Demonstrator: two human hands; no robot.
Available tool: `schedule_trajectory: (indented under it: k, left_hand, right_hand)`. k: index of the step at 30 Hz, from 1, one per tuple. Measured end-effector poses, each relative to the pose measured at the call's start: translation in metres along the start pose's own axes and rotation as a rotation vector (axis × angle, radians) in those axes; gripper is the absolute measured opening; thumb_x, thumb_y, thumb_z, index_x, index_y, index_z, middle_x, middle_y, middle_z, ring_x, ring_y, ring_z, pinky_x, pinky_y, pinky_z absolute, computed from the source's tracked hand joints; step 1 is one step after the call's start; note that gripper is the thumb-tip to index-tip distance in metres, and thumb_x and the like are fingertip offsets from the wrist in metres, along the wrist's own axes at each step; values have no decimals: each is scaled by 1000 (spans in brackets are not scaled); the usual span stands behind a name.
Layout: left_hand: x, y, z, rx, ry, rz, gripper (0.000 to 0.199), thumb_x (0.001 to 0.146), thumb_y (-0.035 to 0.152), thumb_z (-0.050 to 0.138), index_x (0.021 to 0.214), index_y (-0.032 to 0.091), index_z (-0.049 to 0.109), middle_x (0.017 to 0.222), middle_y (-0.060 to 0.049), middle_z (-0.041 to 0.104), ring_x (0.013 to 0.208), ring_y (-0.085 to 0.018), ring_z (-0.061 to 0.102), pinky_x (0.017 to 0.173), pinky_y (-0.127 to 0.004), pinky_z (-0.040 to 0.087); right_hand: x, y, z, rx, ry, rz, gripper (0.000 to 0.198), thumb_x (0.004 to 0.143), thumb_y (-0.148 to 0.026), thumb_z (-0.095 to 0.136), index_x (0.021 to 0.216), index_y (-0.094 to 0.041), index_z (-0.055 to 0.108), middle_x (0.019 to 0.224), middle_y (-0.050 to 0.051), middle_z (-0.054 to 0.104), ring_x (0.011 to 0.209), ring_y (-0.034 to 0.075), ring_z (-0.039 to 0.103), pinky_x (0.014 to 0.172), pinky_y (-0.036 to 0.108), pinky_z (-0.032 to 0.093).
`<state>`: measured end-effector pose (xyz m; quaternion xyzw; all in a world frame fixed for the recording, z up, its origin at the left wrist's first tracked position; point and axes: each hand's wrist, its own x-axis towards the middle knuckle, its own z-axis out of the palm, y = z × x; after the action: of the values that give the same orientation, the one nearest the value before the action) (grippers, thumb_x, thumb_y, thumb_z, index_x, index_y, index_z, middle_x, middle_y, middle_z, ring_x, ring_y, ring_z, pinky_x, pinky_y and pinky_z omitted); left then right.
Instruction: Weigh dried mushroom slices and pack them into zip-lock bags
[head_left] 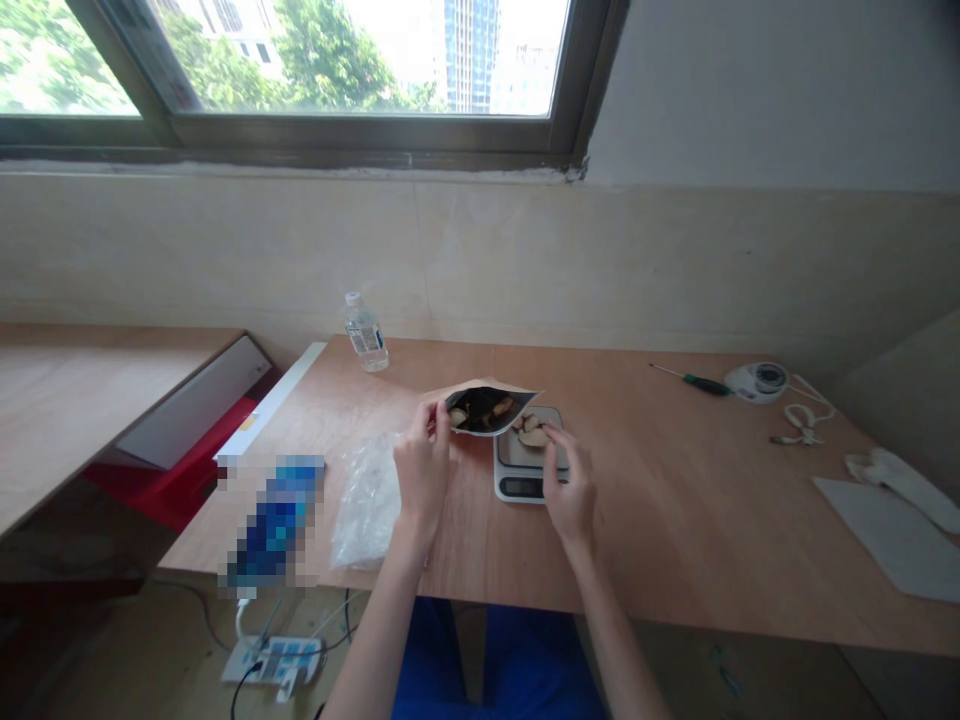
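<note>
My left hand (pixel 422 465) is closed on the left edge of a pouch (pixel 480 433) with a dark inside, its mouth gaping toward me. Pale brown dried slices (pixel 499 408) show within it. Beside and partly under the pouch sits a small white kitchen scale (pixel 517 488) with a grey top and a dark display, which I cannot read. Several dried pieces are over its top. My right hand (pixel 570 490) is at the scale's right side, thumb and forefinger pinched at the edge of a pale dried slice (pixel 534 438).
A clear plastic bag (pixel 367 510) lies left of my left hand, near a blurred-out phone-like object (pixel 274 525). At the back stands a water bottle (pixel 366 335). Rightward are a screwdriver (pixel 705 384), a white camera (pixel 757 382) with cable, and a white sheet (pixel 892 535). A power strip (pixel 274 660) lies below.
</note>
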<state>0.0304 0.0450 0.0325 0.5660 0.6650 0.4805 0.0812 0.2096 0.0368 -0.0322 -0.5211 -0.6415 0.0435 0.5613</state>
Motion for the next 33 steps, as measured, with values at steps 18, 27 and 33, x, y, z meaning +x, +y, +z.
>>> schedule_trajectory:
  k: [18,27,33]
  left_hand:
    - [-21,0,6,-7,17,15,27,93,33,40,99,16,61,80,-6,70,65,-16,65,57,-24,42]
    - [-15,1,8,-14,21,8,25,92,33,42,96,18,61,82,-6,70,68,-18,66,59,-25,44]
    - [5,-1,8,-146,38,-8,30,93,38,38,95,18,61,87,-6,69,77,-18,66,68,-28,49]
  right_hand:
    - [61,-88,41,-149,-689,159,16,88,-27,55,97,-17,64,92,10,71,88,23,67,72,29,48]
    - [64,-86,8,50,-456,142,10,82,-19,60,74,-21,66,83,2,70,81,19,64,75,30,47]
    - [54,-71,-53,354,-289,320,10,78,-32,66,80,-22,67,102,4,70,100,21,63,89,33,47]
